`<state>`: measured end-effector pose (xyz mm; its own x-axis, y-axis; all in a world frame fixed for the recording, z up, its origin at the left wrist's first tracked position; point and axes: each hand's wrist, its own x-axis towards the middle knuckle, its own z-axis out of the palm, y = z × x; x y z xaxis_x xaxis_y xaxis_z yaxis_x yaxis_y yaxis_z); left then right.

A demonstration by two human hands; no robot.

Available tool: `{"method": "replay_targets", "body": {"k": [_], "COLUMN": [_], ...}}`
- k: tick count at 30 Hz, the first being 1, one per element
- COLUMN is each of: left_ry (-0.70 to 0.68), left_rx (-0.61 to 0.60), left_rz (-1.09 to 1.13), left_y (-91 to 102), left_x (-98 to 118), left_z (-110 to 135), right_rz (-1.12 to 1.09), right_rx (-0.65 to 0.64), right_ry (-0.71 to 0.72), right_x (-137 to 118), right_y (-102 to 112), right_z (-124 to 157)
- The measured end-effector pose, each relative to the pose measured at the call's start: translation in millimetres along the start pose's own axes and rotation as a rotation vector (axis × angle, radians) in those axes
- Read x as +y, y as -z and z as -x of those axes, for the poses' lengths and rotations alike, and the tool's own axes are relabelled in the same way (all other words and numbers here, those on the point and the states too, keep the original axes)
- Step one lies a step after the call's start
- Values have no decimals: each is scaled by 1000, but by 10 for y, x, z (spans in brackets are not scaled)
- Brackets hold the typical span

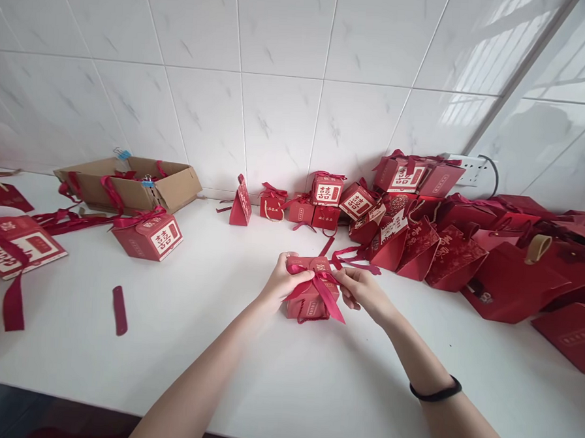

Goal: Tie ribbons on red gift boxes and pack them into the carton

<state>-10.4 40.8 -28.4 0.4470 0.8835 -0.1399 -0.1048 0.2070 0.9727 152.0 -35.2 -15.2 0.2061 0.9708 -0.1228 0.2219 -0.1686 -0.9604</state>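
Note:
A small red gift box [309, 303] stands on the white table [227, 346] in front of me, with a red ribbon [326, 293] across its top. My left hand [282, 282] grips the box's left side, fingers closed on the ribbon there. My right hand [359, 289] pinches the ribbon at the box's right edge. One ribbon tail hangs down the front of the box. A black band [435, 391] sits on my right wrist.
A heap of red gift boxes and bags [419, 239] fills the right and back by the tiled wall. An open cardboard box [132, 183] with ribbons stands at the back left, a red box [149, 236] before it. A loose ribbon piece [120, 309] lies left.

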Motion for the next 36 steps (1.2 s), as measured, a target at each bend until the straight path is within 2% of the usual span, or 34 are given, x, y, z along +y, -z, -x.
{"method": "replay_targets", "body": {"k": [8, 10, 11, 13, 15, 17, 18, 22, 26, 31, 36], "left_ry": [11, 8, 7, 10, 10, 9, 5, -54, -93, -123, -121], "left_rx": [-11, -17, -18, -19, -17, -21, -24, -31, -41, -21, 35], "left_rz": [60, 75, 81, 89, 97, 106, 111, 108, 91, 42, -18], "left_y": [-3, -3, -5, -11, -16, -15, -12, 21, 54, 94, 176], "left_x": [6, 2, 0, -3, -8, -22, -34, -104, -157, -167, -88], "left_z": [0, -4, -4, -2, -2, -9, -18, -76, -124, -151, -141], "right_rz": [-20, 37, 71, 80, 16, -34, -29, 13, 1, 31, 63], "right_rx": [-254, -252, -211, -82, 2, -36, -72, -152, -182, -171, -128], "right_ry": [-28, -39, -32, 76, 276, 424, 446, 384, 348, 335, 358], "right_x": [153, 152, 143, 127, 135, 178, 207, 301, 331, 357, 390], "right_y": [208, 250, 266, 283, 268, 213, 175, 32, 9, 45, 25], "right_z": [-70, -72, -69, -61, -63, -77, -85, -97, -90, -99, -109]}}
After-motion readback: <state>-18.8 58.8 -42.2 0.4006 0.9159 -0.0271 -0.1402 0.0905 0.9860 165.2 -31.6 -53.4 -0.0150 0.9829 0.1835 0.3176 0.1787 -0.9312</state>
